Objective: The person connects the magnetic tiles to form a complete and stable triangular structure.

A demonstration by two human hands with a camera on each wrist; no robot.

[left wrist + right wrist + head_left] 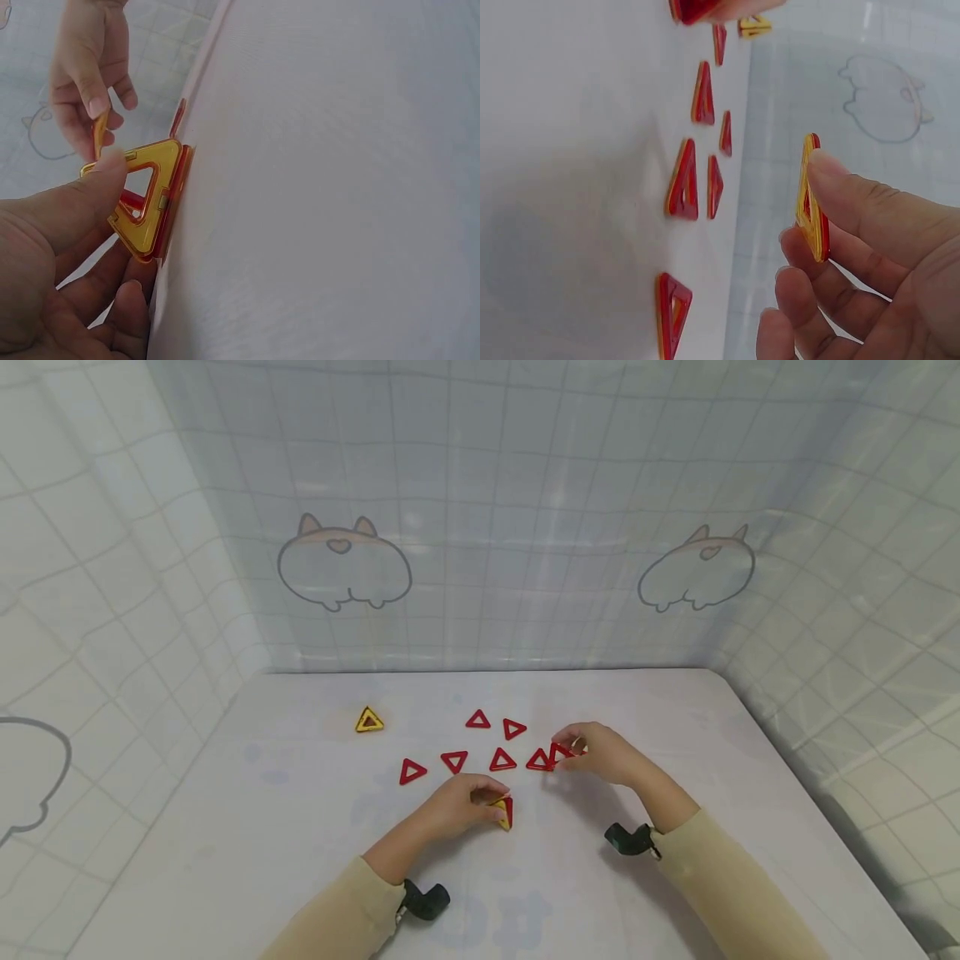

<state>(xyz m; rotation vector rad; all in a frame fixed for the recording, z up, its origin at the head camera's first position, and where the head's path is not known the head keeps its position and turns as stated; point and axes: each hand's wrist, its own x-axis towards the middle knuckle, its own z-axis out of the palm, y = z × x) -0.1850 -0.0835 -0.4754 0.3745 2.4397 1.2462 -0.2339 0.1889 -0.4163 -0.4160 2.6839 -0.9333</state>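
Note:
My left hand (453,807) pinches a triangular tile (155,225) between thumb and fingers. Its yellow face is turned to the left wrist camera, with red along its back edge; it stands tilted at the tabletop, and whether it is one tile or a stack I cannot tell. My right hand (609,755) pinches another triangular tile (819,236), yellow on one side and red on the other, held above the table. Just left of the right hand lies a red triangular tile (540,767). Several more red triangular tiles (681,202) lie flat and apart between and beyond the hands.
A yellow triangular tile (368,727), perhaps stacked, lies at the back left of the white table (300,827). Grid-patterned curtains (525,568) with cartoon animals enclose the back and sides. Dark wrist-worn devices (427,902) stick out from both sleeves.

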